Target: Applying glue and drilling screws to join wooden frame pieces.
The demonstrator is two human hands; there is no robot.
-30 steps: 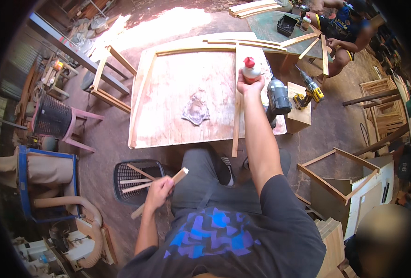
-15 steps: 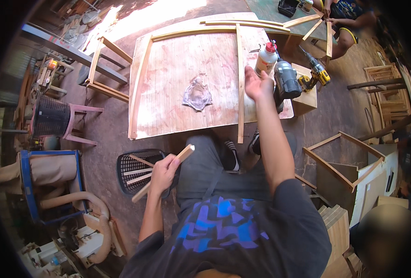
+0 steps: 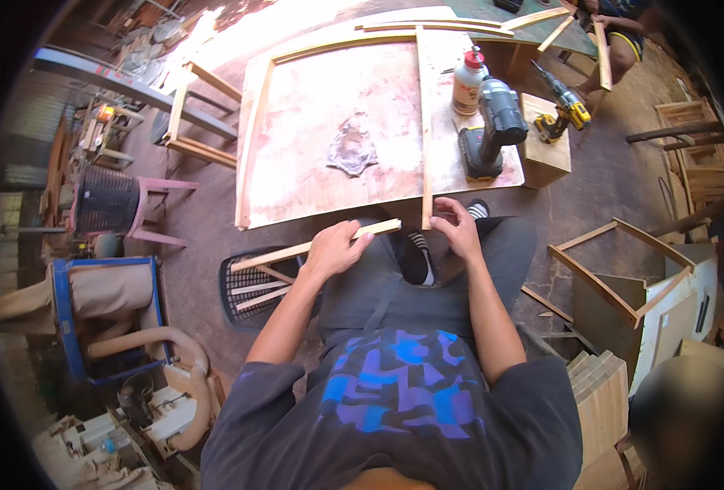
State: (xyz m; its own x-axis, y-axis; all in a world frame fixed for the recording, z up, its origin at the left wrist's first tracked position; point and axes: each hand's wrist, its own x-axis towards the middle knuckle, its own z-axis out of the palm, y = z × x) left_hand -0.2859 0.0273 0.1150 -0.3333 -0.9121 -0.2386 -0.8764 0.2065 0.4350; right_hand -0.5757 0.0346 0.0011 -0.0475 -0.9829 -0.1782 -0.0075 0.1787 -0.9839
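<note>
Plainly, wooden strip (image 3: 381,229) through left fingers (image 3: 347,230) (ends protruding).

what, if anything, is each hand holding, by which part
Left hand: a wooden strip, gripped nearer its right end. Right hand: at the near end of the frame bar; grip unclear.

Your right hand (image 3: 458,229) has let go of the white bottle (image 3: 467,86) with the red cap, which now stands upright on the bench (image 3: 297,188), and has come back to the near end of the wooden strip (image 3: 426,131). Your left hand (image 3: 333,249) has moved forward and to the right, swinging its wooden stick (image 3: 382,228) flatter, so the tip now lies just beside that strip's end.
</note>
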